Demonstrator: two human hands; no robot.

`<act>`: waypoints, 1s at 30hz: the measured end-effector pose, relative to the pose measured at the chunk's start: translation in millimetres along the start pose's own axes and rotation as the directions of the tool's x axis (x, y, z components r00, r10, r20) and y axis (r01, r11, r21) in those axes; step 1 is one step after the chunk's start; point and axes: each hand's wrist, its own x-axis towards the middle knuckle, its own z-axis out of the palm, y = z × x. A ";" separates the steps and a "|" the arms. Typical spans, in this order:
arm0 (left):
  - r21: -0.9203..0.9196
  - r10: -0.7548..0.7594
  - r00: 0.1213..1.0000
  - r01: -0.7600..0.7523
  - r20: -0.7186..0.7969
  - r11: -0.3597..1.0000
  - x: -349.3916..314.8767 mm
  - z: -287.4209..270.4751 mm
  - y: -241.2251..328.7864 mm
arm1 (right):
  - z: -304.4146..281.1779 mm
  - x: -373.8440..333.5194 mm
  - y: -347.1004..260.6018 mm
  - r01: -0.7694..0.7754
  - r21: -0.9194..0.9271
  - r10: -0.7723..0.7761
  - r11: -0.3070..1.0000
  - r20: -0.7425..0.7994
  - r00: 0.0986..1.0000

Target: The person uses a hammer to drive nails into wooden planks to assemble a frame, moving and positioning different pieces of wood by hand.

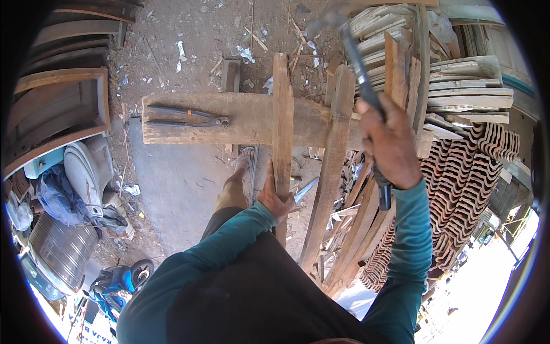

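My right hand (392, 142) is raised at the right, closed round the dark grip of a hammer (360, 66); the hammer's head is blurred by motion. Below and left of it, my left hand (275, 198) grips a long wooden batten (282, 109) near its lower end. That batten lies across a wide wooden plank (243, 114), which forms a low bench. On the plank's left part rest dark-handled end-cutting pincers (219, 121), apart from both hands. A second wooden beam (334, 149) leans across the plank's right part.
Stacked boards (470, 92) and curved roof tiles (452, 183) stand on the right, with loose timber beneath the beam. A grey sheet (177, 189) with several nails lies on the floor. Wooden frames (103, 97), a white plastic chair (86, 166) and a blue motorbike (117, 281) are on the left.
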 end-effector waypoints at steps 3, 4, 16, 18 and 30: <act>0.019 -0.021 1.000 0.021 0.006 1.000 3.7 -3.7 7.5 | -5.2 -2.2 -27.7 0.142 0.243 -0.055 0.960 -0.331 0.942; 0.022 -0.022 1.000 0.022 0.008 1.000 3.4 -2.6 5.9 | -5.5 6.4 -28.7 0.325 0.328 -0.135 0.887 -0.488 0.862; 0.039 0.020 0.999 -0.021 0.028 0.999 1.1 -1.8 -5.4 | 13.5 -12.2 -1.4 -0.013 0.364 0.113 0.931 -0.256 0.960; -0.007 -0.053 0.997 0.053 0.055 0.999 2.0 -3.7 0.6 | 12.1 -5.3 -11.3 0.462 0.448 -0.084 0.766 -0.642 0.762; 0.035 0.013 0.999 -0.015 0.042 0.999 1.5 -0.1 -6.7 | 35.5 -7.1 13.2 0.192 0.455 0.026 0.870 -0.431 0.902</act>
